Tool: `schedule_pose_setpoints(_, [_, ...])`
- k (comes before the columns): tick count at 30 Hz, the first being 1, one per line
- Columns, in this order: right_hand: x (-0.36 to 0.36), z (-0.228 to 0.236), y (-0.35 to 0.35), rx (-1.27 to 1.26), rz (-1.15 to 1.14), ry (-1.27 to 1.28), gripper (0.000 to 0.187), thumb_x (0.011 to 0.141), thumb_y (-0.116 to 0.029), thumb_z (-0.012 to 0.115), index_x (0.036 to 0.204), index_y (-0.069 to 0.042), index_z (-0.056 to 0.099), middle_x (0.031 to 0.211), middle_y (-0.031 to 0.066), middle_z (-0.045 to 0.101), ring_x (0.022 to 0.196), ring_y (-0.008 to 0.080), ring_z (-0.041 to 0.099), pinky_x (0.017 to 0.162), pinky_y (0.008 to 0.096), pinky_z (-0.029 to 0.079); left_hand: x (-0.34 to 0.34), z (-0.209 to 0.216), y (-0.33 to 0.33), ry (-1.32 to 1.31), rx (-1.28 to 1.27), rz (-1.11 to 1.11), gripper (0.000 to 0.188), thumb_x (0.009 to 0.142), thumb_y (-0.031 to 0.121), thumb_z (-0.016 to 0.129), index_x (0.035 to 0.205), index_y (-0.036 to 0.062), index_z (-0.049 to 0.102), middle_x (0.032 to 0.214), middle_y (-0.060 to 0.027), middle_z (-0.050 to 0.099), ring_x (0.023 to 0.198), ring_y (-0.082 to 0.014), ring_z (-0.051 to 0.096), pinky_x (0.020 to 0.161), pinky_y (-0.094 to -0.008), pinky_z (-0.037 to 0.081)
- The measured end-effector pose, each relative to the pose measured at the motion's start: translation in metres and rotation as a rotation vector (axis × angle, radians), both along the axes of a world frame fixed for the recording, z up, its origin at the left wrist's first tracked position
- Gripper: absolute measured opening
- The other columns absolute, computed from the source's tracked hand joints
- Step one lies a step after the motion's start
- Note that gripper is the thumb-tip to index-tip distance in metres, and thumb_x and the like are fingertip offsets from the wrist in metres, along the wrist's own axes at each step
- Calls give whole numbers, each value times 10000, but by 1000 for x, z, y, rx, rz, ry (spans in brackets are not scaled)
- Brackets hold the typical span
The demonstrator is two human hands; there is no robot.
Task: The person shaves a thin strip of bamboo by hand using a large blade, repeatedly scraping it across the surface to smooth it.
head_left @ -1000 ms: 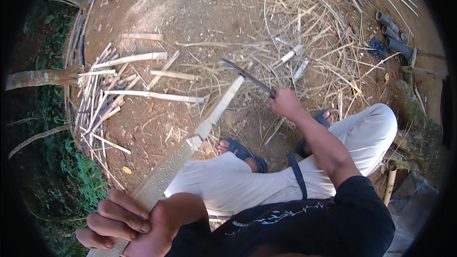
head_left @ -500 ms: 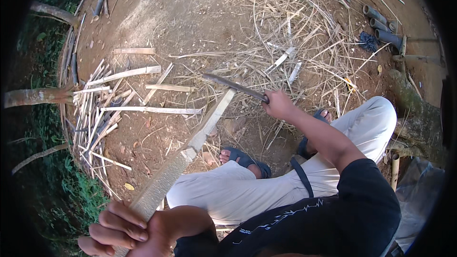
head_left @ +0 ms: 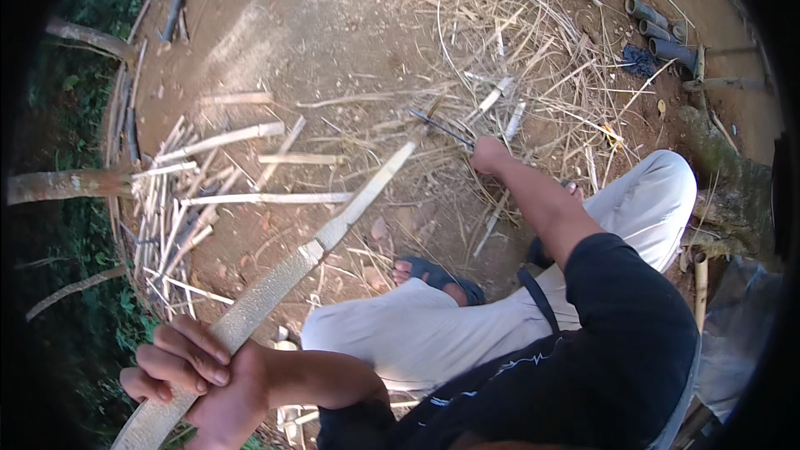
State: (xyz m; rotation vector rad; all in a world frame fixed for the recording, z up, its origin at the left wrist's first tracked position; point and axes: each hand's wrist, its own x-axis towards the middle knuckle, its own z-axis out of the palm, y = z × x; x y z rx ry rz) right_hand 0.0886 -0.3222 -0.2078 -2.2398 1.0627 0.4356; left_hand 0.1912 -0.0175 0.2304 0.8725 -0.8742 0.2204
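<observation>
My left hand (head_left: 208, 371) is wrapped round a long split bamboo slat (head_left: 265, 293) at the lower left. The slat slants up and away from me, with a raised node partway along and a pale, shaved far part that narrows to its tip. My right hand (head_left: 492, 157) is closed round the handle of a knife (head_left: 443, 128), held out over the ground beyond my feet. Its dark, thin blade points to the left, just past the slat's far tip and apart from it in the picture. My fingers hide most of the handle.
A pile of bamboo strips (head_left: 171, 217) lies on the left, beside tree trunks and greenery. Thin shavings (head_left: 533, 50) cover the ground ahead. Cut bamboo tubes (head_left: 658, 33) and a tree root (head_left: 725, 183) are at the right. My sandalled foot (head_left: 433, 275) is below the slat.
The knife blade has left the slat's far end, where it lay across it, and moved right and away. The slat has slid toward me, down and left, with my left hand.
</observation>
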Motion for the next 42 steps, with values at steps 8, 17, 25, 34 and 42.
schedule_pose_setpoints(8, [20,-31,6,136,-111,-2,221,753,-183,618,725,16,711,814,246,695,794,330,705,757,417,561,29,-5,18,42,-31,111,595,918,671,426,789,93,372,594,-27,336,454,-107,294,412,-228,283])
schedule_pose_setpoints(17, [-22,153,129,193,-104,-613,250,850,-202,660,896,44,644,706,217,659,636,362,672,617,436,530,24,-2,23,71,-22,-141,616,910,613,525,946,-2,506,706,-45,417,563,-154,412,559,-298,342])
schedule_pose_setpoints(25, [-33,269,177,330,60,-955,278,819,-210,727,961,-10,597,703,182,648,624,354,677,577,426,532,18,7,11,14,-30,-258,490,936,500,585,865,19,524,597,-13,411,510,-114,398,536,-272,334])
schedule_pose_setpoints(34, [-35,222,144,279,-128,-672,170,801,-144,650,854,17,633,639,176,624,577,340,648,569,391,503,-8,4,-3,-6,-49,-161,477,912,505,623,768,93,431,560,27,359,449,-85,359,457,-227,340])
schedule_pose_setpoints(42, [-41,254,152,349,91,-862,185,760,-114,705,870,-8,600,638,163,617,569,332,642,542,385,492,-9,0,-3,-3,-80,-221,490,895,511,643,776,81,443,543,15,387,431,-92,365,439,-228,342])
